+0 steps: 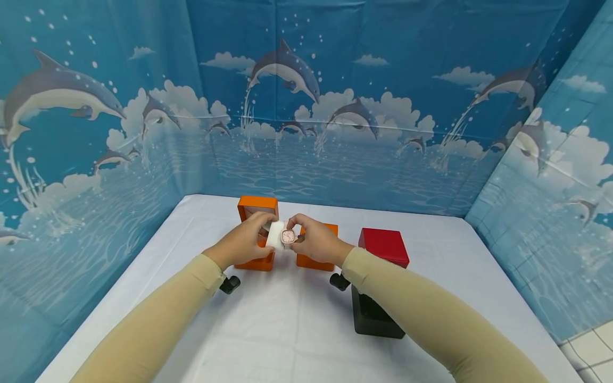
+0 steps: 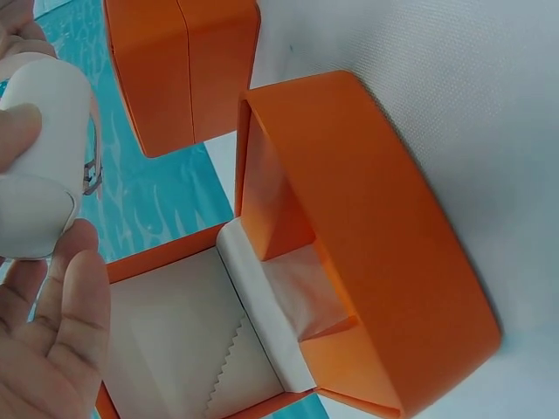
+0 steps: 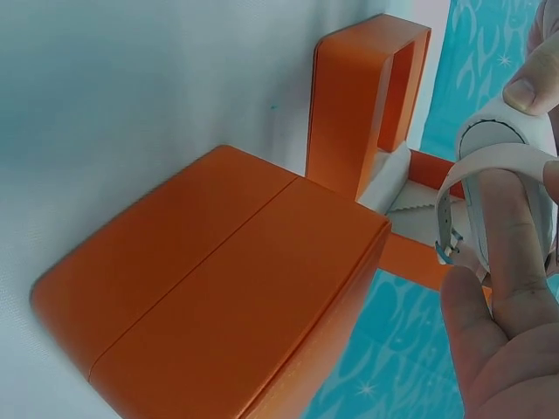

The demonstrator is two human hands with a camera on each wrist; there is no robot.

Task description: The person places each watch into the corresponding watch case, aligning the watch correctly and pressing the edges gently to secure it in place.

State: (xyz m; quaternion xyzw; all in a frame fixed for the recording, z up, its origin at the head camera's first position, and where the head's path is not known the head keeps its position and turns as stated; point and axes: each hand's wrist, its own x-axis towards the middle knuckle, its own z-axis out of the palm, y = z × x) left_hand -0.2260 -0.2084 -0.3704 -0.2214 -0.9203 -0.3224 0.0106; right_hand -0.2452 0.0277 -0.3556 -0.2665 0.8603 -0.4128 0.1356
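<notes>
My left hand grips a white watch cushion between thumb and fingers. At the cushion's right end, my right hand holds a wristwatch with a square, pinkish face and a pale strap. In the right wrist view, the buckled strap forms a loop at the cushion's end, and a finger reaches inside it. The left wrist view shows the buckle beside the cushion. Beneath the left hand stands an open orange watch box with a pale lining.
A closed orange box stands below the right hand. Under the right forearm is a box with a red lid and a black base. Dolphin-print curtains border the white-covered table.
</notes>
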